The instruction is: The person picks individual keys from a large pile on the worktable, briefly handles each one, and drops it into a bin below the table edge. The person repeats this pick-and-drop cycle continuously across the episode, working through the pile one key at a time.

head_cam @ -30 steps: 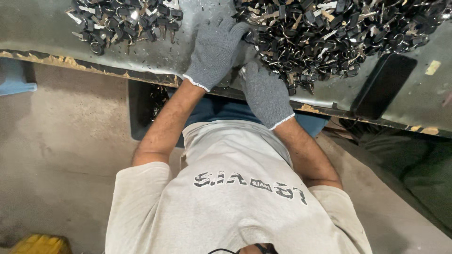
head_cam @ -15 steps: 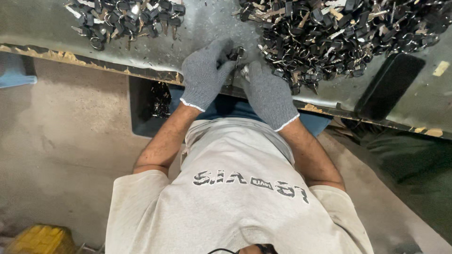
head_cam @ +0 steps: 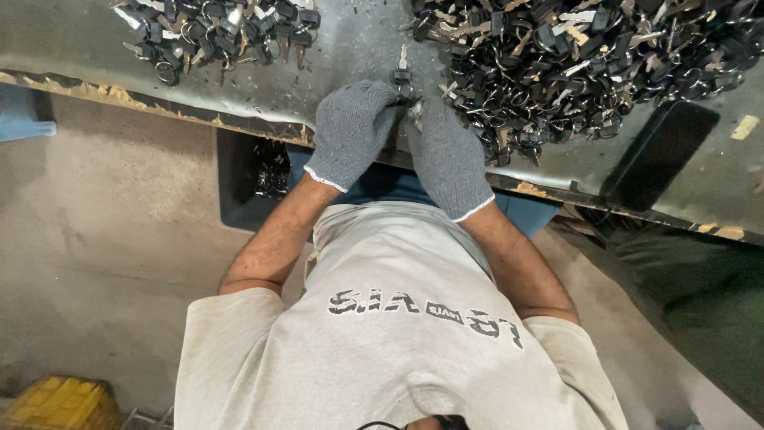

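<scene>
Both gloved hands are meeting at the tabletop's point(head_cam: 334, 48) near edge: the left hand point(head_cam: 354, 127) and right hand point(head_cam: 447, 155) are pinching a black-headed key point(head_cam: 402, 73) together, beside the big key pile point(head_cam: 573, 56).

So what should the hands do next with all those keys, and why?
Probably slide the single key off toward the small pile. Both gloved hands, left hand and right hand, meet at the bench edge right below it, and it lies apart from the big heap.
</scene>
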